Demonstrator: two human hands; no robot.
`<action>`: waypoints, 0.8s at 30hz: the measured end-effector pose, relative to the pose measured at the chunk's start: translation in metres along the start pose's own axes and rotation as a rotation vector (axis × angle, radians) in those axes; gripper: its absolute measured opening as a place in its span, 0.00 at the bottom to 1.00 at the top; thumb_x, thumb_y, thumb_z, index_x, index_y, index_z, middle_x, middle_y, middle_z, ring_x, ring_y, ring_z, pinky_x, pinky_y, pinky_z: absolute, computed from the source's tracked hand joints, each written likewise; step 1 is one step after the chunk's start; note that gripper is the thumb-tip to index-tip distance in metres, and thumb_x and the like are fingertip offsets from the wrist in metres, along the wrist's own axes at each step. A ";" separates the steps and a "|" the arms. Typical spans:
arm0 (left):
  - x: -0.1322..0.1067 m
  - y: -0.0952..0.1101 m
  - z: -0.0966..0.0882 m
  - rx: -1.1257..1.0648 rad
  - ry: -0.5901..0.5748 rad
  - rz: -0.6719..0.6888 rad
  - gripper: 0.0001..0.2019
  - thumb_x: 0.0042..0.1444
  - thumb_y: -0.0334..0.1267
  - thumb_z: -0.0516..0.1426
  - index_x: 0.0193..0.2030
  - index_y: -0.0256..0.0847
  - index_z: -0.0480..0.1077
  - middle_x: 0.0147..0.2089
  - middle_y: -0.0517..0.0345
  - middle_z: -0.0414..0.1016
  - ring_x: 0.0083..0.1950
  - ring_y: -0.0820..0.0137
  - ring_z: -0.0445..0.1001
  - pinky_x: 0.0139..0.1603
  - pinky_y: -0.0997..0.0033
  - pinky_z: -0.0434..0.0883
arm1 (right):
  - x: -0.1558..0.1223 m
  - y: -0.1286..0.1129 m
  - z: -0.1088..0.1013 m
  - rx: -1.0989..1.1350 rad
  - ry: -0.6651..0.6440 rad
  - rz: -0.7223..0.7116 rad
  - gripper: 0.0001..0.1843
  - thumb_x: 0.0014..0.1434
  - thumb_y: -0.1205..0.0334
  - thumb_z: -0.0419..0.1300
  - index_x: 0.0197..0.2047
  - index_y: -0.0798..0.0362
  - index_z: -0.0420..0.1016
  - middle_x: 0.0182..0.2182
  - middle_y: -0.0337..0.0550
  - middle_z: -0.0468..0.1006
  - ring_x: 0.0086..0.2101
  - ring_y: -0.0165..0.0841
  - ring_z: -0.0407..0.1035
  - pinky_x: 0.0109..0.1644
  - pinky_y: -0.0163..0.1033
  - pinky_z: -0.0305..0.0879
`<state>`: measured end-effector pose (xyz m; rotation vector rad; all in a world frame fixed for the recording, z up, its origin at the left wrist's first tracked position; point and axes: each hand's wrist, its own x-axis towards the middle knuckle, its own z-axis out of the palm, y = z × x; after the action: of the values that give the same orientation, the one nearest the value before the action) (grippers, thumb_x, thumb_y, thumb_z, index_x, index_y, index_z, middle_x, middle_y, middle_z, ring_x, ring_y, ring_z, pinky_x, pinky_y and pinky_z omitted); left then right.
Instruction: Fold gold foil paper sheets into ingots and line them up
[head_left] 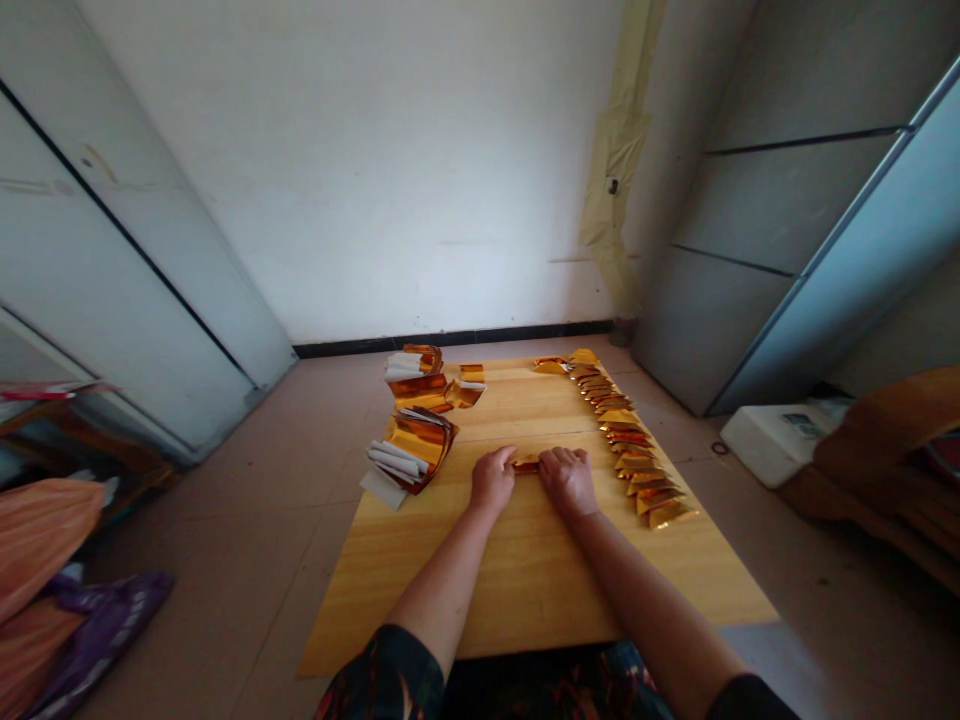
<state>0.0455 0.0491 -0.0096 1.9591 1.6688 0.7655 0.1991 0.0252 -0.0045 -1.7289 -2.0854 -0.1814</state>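
Between my two hands, low over the middle of the wooden table (525,570), is a small folded piece of gold foil paper (526,465). My left hand (493,478) is closed on its left end, with the thumb toward the paper. On its right end rests my right hand (568,478), fingers curled over it. Left of my hands lies a fanned stack of gold foil sheets (416,445) with pale backs. A long row of folded gold foil pieces (626,435) runs along the table's right side.
Smaller gold sheets (416,375) lie at the table's far left corner. A pale wall (450,180) stands behind, with a grey cabinet (735,230) at right and another cabinet (112,230) at left. Bags (67,610) sit on the left; a white box (776,440) is at right.
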 end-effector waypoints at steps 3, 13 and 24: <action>0.002 0.002 -0.003 -0.045 0.007 -0.091 0.23 0.50 0.24 0.52 0.52 0.43 0.72 0.40 0.58 0.79 0.41 0.70 0.75 0.46 0.73 0.68 | 0.000 0.000 0.000 0.020 0.001 -0.003 0.10 0.61 0.67 0.53 0.31 0.52 0.74 0.28 0.41 0.76 0.32 0.31 0.66 0.42 0.38 0.45; 0.002 0.003 -0.006 -0.043 0.022 -0.124 0.21 0.51 0.26 0.51 0.51 0.44 0.72 0.47 0.58 0.78 0.45 0.69 0.75 0.46 0.75 0.68 | 0.007 0.001 0.007 0.116 -0.016 0.082 0.10 0.58 0.71 0.51 0.32 0.53 0.73 0.30 0.42 0.77 0.32 0.30 0.68 0.38 0.34 0.49; 0.000 0.007 -0.012 0.039 0.035 -0.122 0.17 0.56 0.30 0.51 0.51 0.46 0.72 0.47 0.58 0.79 0.47 0.67 0.75 0.48 0.72 0.68 | 0.010 0.002 0.006 0.134 0.003 0.084 0.10 0.58 0.70 0.51 0.32 0.53 0.73 0.30 0.41 0.78 0.32 0.30 0.69 0.38 0.34 0.50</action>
<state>0.0426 0.0477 0.0044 1.8595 1.8185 0.7309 0.1984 0.0369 -0.0059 -1.7303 -1.9708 -0.0195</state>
